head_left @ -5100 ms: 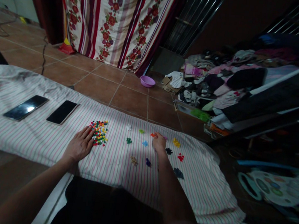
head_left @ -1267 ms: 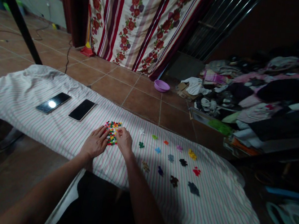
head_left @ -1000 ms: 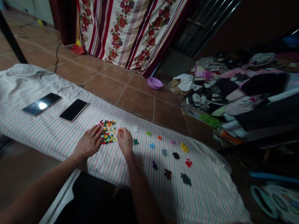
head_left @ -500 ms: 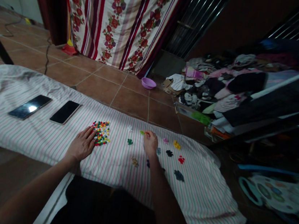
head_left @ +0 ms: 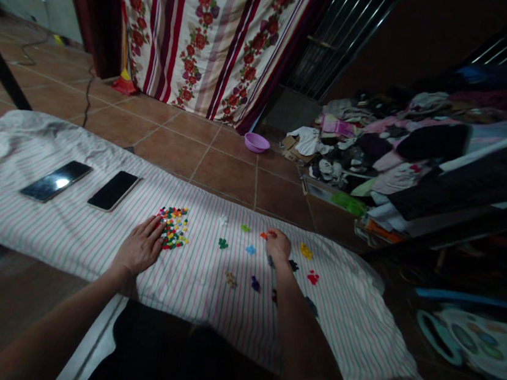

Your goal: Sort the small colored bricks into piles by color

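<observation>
My left hand (head_left: 141, 248) lies flat on the striped cloth (head_left: 103, 245), fingers stretched out against the edge of a mixed heap of small coloured pieces (head_left: 175, 228). To the right, my right hand (head_left: 278, 246) has its fingertips drawn together beside a small orange pile (head_left: 263, 235); what is between them, if anything, is too small to name. Around it are single-colour piles: light green (head_left: 245, 228), light blue (head_left: 250, 250), yellow (head_left: 306, 251), red (head_left: 313, 277), dark green (head_left: 223, 243), white (head_left: 223, 220), tan (head_left: 230, 279) and dark blue (head_left: 255, 284). My right hand and forearm partly cover other piles.
Two dark phones (head_left: 113, 191) lie on the cloth at the left. On the tiled floor (head_left: 180, 144) beyond are a purple basin (head_left: 257, 143) and a heap of clothes (head_left: 380, 138). A floral curtain (head_left: 207, 36) hangs behind. A teal-framed item (head_left: 439, 336) is at the right.
My right hand has moved right, from the light green pile to beside the orange pile, uncovering the light blue pile. My left hand has stayed at the mixed heap. The view has shifted slightly.
</observation>
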Demonstrator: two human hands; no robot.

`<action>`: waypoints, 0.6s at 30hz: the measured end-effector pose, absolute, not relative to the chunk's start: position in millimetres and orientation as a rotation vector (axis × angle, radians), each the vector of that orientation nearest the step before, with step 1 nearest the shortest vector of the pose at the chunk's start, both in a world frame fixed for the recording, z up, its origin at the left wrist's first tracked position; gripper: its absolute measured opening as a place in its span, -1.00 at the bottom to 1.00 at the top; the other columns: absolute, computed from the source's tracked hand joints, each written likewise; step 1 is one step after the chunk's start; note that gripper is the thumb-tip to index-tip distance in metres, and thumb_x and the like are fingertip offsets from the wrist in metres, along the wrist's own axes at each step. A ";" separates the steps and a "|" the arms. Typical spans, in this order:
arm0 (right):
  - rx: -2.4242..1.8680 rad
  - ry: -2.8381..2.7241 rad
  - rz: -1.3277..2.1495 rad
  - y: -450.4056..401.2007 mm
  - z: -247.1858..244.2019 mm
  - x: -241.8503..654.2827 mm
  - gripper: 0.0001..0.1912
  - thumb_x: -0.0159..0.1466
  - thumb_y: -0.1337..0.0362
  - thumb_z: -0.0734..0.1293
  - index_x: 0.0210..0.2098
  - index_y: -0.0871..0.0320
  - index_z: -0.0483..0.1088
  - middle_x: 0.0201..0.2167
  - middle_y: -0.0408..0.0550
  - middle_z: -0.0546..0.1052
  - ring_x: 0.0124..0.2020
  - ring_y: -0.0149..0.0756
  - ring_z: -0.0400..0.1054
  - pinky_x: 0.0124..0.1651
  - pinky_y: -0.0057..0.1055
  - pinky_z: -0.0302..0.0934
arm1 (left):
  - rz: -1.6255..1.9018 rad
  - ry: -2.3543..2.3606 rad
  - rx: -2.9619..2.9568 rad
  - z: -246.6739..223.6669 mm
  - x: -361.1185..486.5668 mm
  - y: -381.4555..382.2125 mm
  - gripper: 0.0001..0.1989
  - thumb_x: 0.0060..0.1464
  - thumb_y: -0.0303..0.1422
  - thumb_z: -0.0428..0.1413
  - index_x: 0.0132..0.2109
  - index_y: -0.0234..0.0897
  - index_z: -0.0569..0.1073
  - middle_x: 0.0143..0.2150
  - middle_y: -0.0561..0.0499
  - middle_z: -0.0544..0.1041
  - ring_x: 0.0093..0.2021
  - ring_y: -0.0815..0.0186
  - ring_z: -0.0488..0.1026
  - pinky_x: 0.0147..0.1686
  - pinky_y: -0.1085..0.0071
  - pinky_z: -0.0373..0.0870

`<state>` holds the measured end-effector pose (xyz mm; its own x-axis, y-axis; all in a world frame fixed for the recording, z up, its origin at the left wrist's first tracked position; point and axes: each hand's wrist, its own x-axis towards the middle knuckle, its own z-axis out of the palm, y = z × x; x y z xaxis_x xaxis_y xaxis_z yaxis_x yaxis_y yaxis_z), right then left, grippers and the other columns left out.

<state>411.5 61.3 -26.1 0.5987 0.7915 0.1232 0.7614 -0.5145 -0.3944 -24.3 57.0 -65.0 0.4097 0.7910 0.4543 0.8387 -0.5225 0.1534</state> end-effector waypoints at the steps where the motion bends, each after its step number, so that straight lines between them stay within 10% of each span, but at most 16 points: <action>1: -2.430 -1.250 0.112 62.0 -27.3 412.7 -0.68 0.25 0.38 0.21 -0.14 0.12 0.56 -0.15 0.00 0.61 -0.13 -0.26 0.47 -0.08 -0.43 0.25 | -0.737 -1.479 -2.556 -64.8 -24.4 57.0 -0.47 0.30 -0.19 -0.20 0.23 -0.40 0.38 0.31 -0.27 0.32 0.35 0.01 0.20 0.20 0.05 0.32; 18: -2.394 -1.308 0.106 63.3 -22.5 407.0 -0.63 0.24 0.38 0.16 -0.11 0.14 0.55 -0.11 0.01 0.61 -0.06 -0.25 0.47 0.02 -0.42 0.25 | -0.749 -1.521 -2.577 -62.8 -23.4 56.2 -0.49 0.30 -0.21 -0.19 0.23 -0.37 0.36 0.32 -0.26 0.31 0.36 0.02 0.18 0.22 0.04 0.29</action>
